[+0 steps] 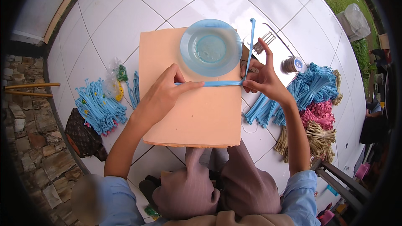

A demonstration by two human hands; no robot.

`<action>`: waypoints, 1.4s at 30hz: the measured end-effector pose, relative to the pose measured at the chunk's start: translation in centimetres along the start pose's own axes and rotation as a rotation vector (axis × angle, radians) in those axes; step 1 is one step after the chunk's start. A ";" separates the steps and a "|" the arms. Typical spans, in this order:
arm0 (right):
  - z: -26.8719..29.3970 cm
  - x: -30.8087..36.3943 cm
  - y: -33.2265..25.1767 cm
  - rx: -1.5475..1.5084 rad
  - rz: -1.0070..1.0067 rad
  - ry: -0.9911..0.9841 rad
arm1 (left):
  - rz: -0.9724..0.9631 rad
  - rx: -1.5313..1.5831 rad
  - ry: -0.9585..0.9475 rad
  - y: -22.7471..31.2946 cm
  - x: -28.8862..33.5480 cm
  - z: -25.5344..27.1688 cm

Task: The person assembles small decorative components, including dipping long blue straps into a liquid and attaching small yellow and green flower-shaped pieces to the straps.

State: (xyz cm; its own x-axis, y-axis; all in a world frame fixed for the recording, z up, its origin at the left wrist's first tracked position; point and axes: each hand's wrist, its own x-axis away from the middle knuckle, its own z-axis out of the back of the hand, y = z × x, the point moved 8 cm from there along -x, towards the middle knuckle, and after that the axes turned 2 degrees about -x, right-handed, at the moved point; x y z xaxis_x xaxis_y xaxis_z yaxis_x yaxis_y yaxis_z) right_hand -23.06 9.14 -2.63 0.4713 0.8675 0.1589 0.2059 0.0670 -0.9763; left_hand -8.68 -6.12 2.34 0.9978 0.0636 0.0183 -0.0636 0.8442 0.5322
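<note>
A flat, light-blue strap (222,83) is stretched level across the peach-coloured board (192,117), just below a clear blue plate (186,37). My left hand (163,92) pinches the strap near its left end between thumb and fingers. At the strap's right side my right hand (268,79) grips it between thumb and fingers, index finger raised. From there the strap bends and its free tail rises past the plate's right edge. The plate has a little clear or whitish matter in its middle and rests on the board's far part.
Right of the board lie a pronged metal piece (264,42), a round tin (292,64), and blue (316,83), pink (317,115) and beige (320,136) strap bundles. On the left are more blue straps (99,104), a clear plastic bag (112,86) and a dark brown bag (83,136).
</note>
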 end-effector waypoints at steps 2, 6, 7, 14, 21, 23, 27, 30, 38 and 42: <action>-0.1 0.2 0.0 0.010 -0.012 0.008 | -0.038 -0.054 0.041 0.4 0.2 0.0; -0.3 0.4 0.0 -0.001 -0.016 0.036 | -0.191 -0.300 0.164 2.3 0.4 0.5; -0.3 0.4 -0.1 0.001 -0.013 0.034 | -0.229 -0.359 0.205 3.0 0.5 0.5; -0.1 0.2 0.1 0.133 -0.043 0.068 | -0.161 -0.456 0.240 4.0 1.3 -1.7; -0.6 0.6 -1.4 0.269 -0.038 0.096 | -0.157 -0.604 0.153 4.9 0.9 -2.5; -0.8 0.6 -1.3 0.287 -0.027 0.103 | -0.138 -0.605 0.129 4.9 0.9 -2.4; -0.8 1.1 -1.9 0.587 0.046 0.201 | -0.124 -0.602 0.115 5.0 0.8 -2.5; -2.5 1.2 -4.6 0.984 0.189 0.243 | -0.130 -0.548 0.127 5.0 0.7 -2.3; -7.6 -1.3 -7.5 1.461 0.417 -0.047 | -0.132 -0.455 0.120 4.7 0.7 -2.0; -7.8 -3.0 -7.7 1.439 0.488 -0.062 | -0.124 -0.435 0.117 4.6 0.6 -2.0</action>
State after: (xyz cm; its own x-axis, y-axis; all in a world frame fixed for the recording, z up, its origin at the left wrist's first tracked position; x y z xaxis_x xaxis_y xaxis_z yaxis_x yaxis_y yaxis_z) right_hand -19.31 2.17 5.52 0.2007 0.9626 -0.1821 -0.9574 0.1533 -0.2448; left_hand -8.44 -1.11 3.09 0.9912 -0.0130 -0.1317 0.0288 0.9925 0.1190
